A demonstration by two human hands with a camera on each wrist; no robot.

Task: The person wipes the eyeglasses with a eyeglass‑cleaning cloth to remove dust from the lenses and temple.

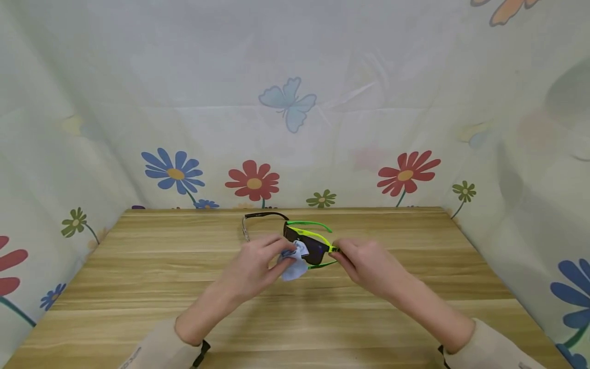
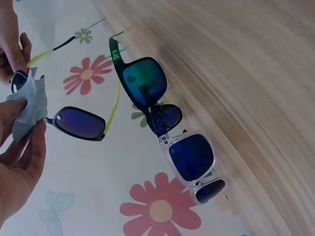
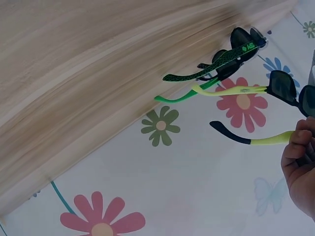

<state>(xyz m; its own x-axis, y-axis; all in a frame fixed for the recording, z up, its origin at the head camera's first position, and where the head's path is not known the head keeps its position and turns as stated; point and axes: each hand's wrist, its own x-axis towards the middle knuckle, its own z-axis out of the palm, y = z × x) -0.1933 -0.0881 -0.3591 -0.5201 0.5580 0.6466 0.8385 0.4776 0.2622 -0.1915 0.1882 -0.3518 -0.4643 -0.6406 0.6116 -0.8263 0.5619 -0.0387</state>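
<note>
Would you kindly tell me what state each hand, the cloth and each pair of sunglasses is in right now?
Left hand: pinching the cloth.
Right hand: gripping the yellow-armed sunglasses by one arm.
Cloth: crumpled, partly covering one lens.
Yellow-armed sunglasses: held, both arms unfolded.
Green-armed sunglasses: resting on the table, both arms unfolded.
Clear-framed sunglasses: also resting there, black arm unfolded.

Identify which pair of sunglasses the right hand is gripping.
The yellow-armed sunglasses, pinched by the right hand; the green-armed pair and clear-framed pair rest on the table.
</note>
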